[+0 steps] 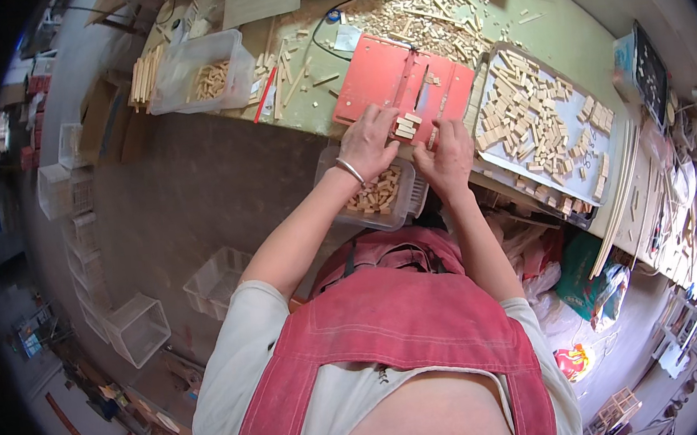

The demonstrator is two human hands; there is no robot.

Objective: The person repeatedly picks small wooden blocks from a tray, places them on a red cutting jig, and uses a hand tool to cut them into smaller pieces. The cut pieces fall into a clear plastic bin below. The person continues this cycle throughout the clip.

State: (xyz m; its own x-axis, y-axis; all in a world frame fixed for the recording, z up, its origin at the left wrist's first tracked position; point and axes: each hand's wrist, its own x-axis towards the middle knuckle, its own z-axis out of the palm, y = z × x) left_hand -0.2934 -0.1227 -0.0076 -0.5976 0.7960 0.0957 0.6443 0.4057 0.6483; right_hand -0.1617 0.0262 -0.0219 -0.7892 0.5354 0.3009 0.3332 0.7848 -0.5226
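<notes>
At the front of the red grooved board (372, 68), my left hand (367, 144) is closed with bent fingers, touching the board just left of a small group of short wooden blocks (408, 125). My right hand (448, 158) is closed to the right of that group, fingers curled over the board's front edge. What either hand grips is hidden. More loose pieces lie in a slot farther back on the board. Below my wrists, under the bench edge, a plastic bin (376, 194) holds many short blocks, partly hidden by my left hand and forearm.
A white tray (599, 136) of blocks sits at the right. Left on the green bench (542, 2) are a clear bin (174, 66), bundled sticks (142, 78) and a red rod (264, 96). Scrap pieces (429, 8) cover the back. Crates (137, 330) stand on the floor.
</notes>
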